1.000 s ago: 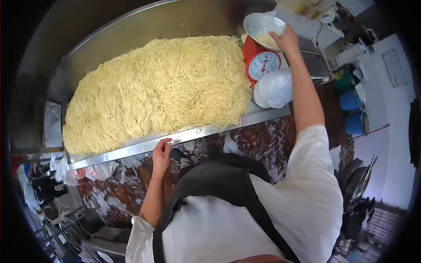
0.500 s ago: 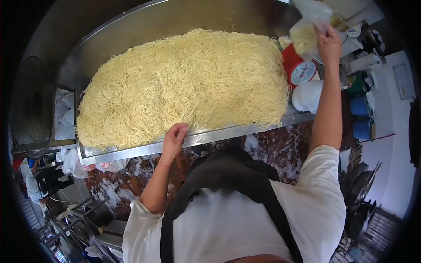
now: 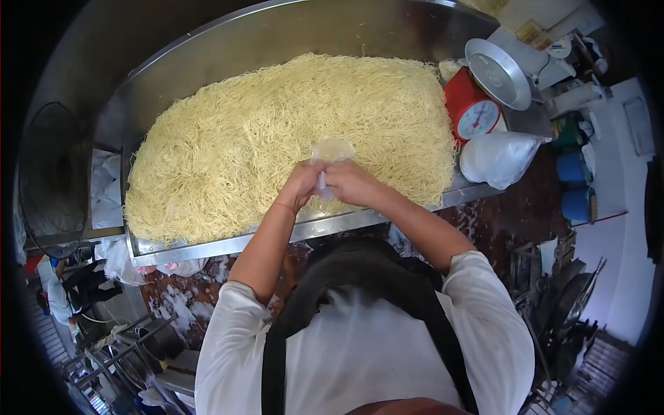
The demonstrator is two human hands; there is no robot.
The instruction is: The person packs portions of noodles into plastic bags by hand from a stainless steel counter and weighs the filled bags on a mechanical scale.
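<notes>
In the middle of the frame, a small, clear plastic bag (image 3: 333, 149) with pale contents is held in front of the noodles, its rounded end toward the top of the frame. The left hand (image 3: 301, 184) and the right hand (image 3: 351, 182) meet at its gathered neck, fingers closed and pinching the plastic between them; the exact placing of the fingertips is hard to make out at this size.

Behind the hands, a broad heap of thin, pale yellow noodles (image 3: 263, 131) fills much of a long, shiny metal tray (image 3: 228, 247), spreading from the left of the frame to right of centre. At the upper right, just beside the heap, stands a red weighing scale with a round white dial (image 3: 478, 119), topped by a round, silver metal pan (image 3: 499, 73). Just below the scale in the frame lies a bulging, whitish plastic bundle (image 3: 494, 162).
</notes>
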